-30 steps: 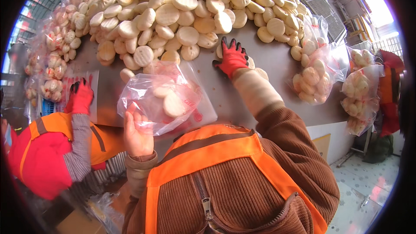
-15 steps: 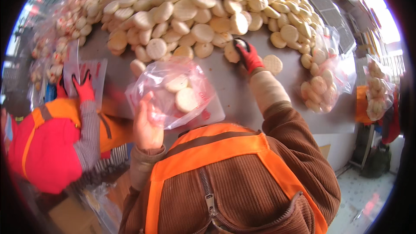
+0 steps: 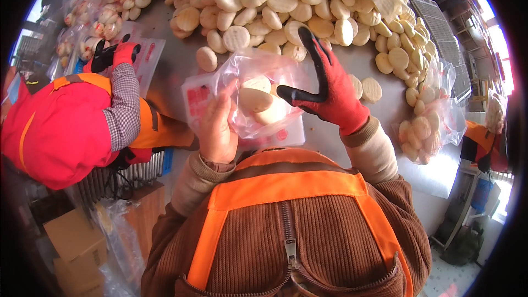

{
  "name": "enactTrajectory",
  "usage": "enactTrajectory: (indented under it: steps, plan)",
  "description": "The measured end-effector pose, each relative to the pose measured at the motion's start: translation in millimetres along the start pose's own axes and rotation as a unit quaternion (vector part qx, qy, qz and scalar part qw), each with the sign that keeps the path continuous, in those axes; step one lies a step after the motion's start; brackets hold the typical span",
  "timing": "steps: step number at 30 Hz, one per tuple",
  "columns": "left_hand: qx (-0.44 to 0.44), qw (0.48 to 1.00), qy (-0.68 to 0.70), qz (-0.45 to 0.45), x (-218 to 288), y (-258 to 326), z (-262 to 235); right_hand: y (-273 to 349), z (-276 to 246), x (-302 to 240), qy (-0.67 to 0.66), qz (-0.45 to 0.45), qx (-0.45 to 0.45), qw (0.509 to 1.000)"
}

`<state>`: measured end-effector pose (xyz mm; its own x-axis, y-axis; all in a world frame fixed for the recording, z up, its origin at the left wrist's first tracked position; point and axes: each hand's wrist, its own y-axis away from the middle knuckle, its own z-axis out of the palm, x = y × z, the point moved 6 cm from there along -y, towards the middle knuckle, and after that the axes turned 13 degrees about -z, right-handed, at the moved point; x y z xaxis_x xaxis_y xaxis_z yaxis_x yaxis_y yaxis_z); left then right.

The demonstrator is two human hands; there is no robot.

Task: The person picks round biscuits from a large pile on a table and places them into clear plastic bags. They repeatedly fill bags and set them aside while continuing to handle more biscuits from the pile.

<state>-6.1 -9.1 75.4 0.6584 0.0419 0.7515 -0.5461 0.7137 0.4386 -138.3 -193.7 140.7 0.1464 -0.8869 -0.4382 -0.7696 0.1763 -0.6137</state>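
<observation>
My bare left hand [image 3: 218,132] is closed on the side of a clear plastic bag [image 3: 240,69]. Several flat, round, pale buns [image 3: 259,103] lie inside it, seen through its wide mouth. My right hand [image 3: 334,91], in a red and black glove, is at the bag's right side with thumb and fingers spread and nothing between them. The thumb tip reaches over the bag's mouth. Under the bag lies a stack of flat plastic bags with red print [image 3: 196,96]. Just right of my glove, two loose buns [image 3: 372,90] rest on the metal table [image 3: 181,58].
A big heap of buns [image 3: 280,1] covers the far side of the table. Filled bags stand at far left [image 3: 104,19] and right [image 3: 426,132]. A co-worker in red [image 3: 60,132] works close on my left, gloved hands over flat bags. Wire racks [image 3: 434,27] stand beyond.
My right hand has come back from the heap to the bag and spread its fingers. More bun shows in the bag. The co-worker's hands have shifted, and the whole view has moved somewhat.
</observation>
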Motion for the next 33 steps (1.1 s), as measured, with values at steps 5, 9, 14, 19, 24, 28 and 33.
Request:
enactTrajectory:
  steps: [5, 9, 14, 19, 24, 28, 33]
  plan:
    - [-0.038, 0.997, -0.051, 0.05, 19.4, 11.2, 11.8, 21.8, 31.4, 26.5, -0.143, 0.277, -0.104, 0.944]
    - [-0.118, 0.979, -0.097, 0.135, 75.4, 52.8, 48.4, 12.2, 3.1, 9.1, -0.322, 0.125, 0.064, 0.936]
    - [-0.003, 0.999, 0.002, -0.048, 46.6, 19.1, 30.1, 29.9, -4.4, 25.8, -0.385, 0.249, 0.036, 0.888]
    - [-0.04, 0.996, 0.043, -0.066, 20.9, 9.7, 9.7, 90.2, -47.5, 88.6, -0.089, 0.241, -0.003, 0.966]
    - [-0.02, 0.997, 0.025, -0.068, 22.6, 4.5, 15.0, 179.5, -36.9, 167.7, 0.291, 0.302, -0.304, 0.856]
    - [-0.033, 0.999, -0.009, -0.029, 21.0, 4.5, 23.7, 180.3, -32.4, 185.0, 0.338, 0.316, -0.3, 0.834]
    - [-0.061, 0.996, -0.07, 0.006, 21.4, 8.7, 27.5, 140.3, -85.8, 136.3, -0.116, 0.456, 0.279, 0.837]
